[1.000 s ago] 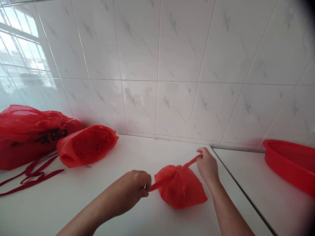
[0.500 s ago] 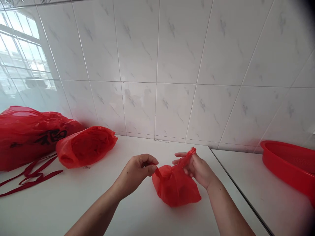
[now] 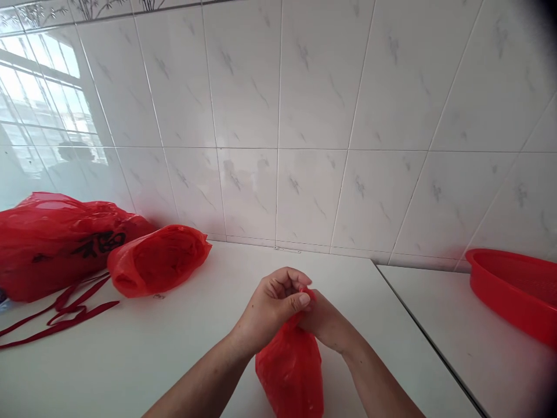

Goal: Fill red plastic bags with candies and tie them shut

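The left hand [image 3: 272, 305] is clenched around the gathered neck of a filled red plastic bag [image 3: 290, 371], with the fingers curled over and the thumb pressed on top. The right hand [image 3: 326, 320] is closed on the same neck from the other side, partly hidden behind the left hand, so its fingers are not clearly seen. The two hands are touching. The neck is pinched between them; whether a knot is tied there cannot be told. The body of the bag sits below the hands, over a white counter [image 3: 130, 363]. Its lower part is cut off by the frame, so contact with the counter cannot be told.

Well to the left of the hands, a large red plastic bag printed with a black character [image 3: 52, 255] is lying near white marbled wall tiles [image 3: 322, 98]. A smaller rolled red plastic bag [image 3: 159, 261] is lying just beside it. Dark red plastic strips [image 3: 56, 316] are lying loose on the counter. A round red plastic mesh basket [image 3: 513, 296] is placed on a second white counter [image 3: 456, 337] at the right.
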`<state>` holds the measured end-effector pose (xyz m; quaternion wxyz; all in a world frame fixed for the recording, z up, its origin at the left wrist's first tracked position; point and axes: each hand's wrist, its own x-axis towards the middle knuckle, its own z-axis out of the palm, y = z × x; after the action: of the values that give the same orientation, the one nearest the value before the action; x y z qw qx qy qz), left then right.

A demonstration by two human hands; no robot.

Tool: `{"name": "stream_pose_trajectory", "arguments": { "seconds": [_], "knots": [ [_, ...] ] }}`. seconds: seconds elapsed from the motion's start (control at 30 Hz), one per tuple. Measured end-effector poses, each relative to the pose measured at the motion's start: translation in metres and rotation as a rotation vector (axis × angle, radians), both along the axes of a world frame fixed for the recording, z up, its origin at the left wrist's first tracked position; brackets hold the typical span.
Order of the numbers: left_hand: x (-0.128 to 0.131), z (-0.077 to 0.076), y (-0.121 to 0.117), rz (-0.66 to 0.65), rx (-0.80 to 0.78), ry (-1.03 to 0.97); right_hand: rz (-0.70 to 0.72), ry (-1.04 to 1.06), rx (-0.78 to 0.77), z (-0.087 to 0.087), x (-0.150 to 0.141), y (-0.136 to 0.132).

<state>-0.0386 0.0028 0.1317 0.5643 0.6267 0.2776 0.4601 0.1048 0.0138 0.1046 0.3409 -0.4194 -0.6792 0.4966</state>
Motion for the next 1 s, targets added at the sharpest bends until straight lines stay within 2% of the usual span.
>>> {"name": "stream_pose_trajectory", "arguments": {
  "seconds": [0.07,0.17,0.27,0.37,0.47,0.63,0.7,0.77,0.87,1.0],
  "knots": [
    [0.0,-0.006,-0.002,0.142,0.135,0.109,-0.008,0.017,-0.044,0.001,0.001,0.001],
    [-0.002,-0.019,-0.005,0.326,0.432,0.47,-0.036,0.0,-0.067,0.005,0.003,-0.001],
    [-0.004,-0.032,-0.004,0.337,0.706,0.752,-0.033,0.033,-0.071,0.006,0.005,-0.002],
    [-0.009,-0.042,-0.001,0.343,0.824,0.857,-0.009,0.077,-0.114,0.004,0.011,0.001],
    [-0.017,-0.046,0.005,0.365,0.741,0.825,0.081,0.114,-0.154,-0.001,0.022,0.007],
    [-0.022,-0.045,0.011,0.417,0.294,0.574,0.198,0.357,-0.282,-0.01,0.033,0.016],
    [-0.021,-0.046,0.013,0.357,0.132,0.461,0.175,0.438,-0.323,-0.013,0.031,0.018],
    [-0.019,-0.047,0.014,0.275,0.044,0.358,0.12,0.462,-0.316,-0.016,0.028,0.019],
    [-0.017,-0.048,0.014,0.144,0.0,0.252,0.05,0.436,-0.251,-0.018,0.024,0.019],
    [-0.015,-0.047,0.014,0.052,-0.057,0.21,0.128,0.452,-0.207,-0.016,0.024,0.016]
  ]
}}
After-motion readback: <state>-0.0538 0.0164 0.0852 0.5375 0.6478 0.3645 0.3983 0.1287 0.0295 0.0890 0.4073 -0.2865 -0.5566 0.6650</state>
